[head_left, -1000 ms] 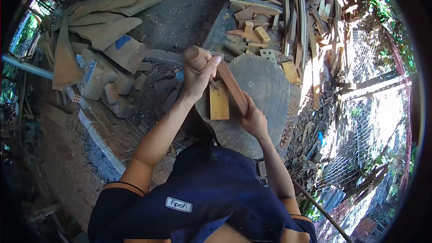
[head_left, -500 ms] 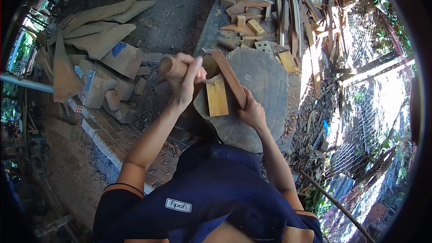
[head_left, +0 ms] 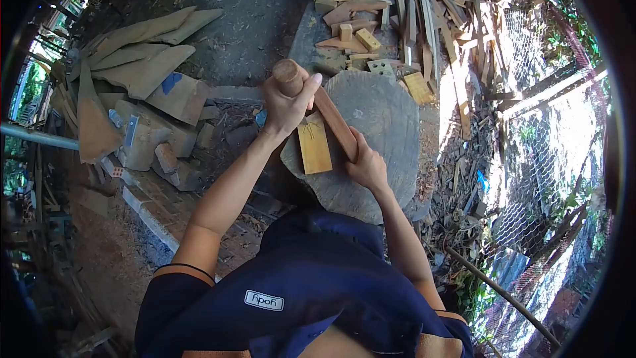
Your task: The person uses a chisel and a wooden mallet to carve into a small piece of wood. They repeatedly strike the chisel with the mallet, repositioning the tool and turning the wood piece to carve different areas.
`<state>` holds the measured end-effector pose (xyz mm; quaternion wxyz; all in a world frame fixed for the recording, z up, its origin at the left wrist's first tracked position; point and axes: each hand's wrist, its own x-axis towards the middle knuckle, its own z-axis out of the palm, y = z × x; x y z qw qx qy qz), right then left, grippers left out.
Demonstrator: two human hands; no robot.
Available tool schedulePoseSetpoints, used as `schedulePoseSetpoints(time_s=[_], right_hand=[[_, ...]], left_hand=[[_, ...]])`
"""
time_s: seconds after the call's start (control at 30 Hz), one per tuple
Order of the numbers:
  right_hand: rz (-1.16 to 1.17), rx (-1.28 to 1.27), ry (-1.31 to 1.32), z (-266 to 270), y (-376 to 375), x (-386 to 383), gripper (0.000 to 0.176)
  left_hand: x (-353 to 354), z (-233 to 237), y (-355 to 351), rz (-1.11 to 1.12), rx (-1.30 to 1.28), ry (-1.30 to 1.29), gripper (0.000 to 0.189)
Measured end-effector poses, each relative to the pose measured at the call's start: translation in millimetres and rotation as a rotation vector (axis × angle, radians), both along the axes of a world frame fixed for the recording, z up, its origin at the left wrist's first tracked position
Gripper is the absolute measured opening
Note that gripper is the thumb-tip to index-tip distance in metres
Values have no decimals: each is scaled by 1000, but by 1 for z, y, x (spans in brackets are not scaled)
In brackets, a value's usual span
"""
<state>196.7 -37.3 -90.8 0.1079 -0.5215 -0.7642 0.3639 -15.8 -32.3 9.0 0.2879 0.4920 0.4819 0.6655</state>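
Observation:
My left hand point(head_left: 285, 107) is closed around a thick, round wooden handle point(head_left: 287, 74), beside the upper end of a reddish-brown wood strip point(head_left: 336, 123). Whatever lies at the handle's far end is hidden. The strip slants across a large round wood stump point(head_left: 391, 119), and my right hand point(head_left: 369, 166) grips its lower end. Between my hands a flat yellow wood piece point(head_left: 316, 149) with dark marks near its top lies on the stump's left part.
Small wood blocks point(head_left: 368, 40) and a yellow board point(head_left: 419, 88) lie beyond the stump. Long wood strips point(head_left: 424, 20) are piled at the upper right. Large wood slabs point(head_left: 142, 69) lean at the left, and wire netting point(head_left: 530, 179) stands at the right.
My left hand has moved right with the handle, closer to the strip's upper end. The strip and my right hand have shifted slightly left in view, as has the stump.

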Motion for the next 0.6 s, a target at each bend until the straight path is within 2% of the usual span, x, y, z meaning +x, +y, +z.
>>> schedulePoseSetpoints(time_s=[0.53,0.6], right_hand=[[12,-22,-2,2,2,0,79],[20,-20,-15,-1,3,1,79]], left_hand=[[7,-6,9,16,-30,-9,22],[9,-10,12,42,-46,65,24]])
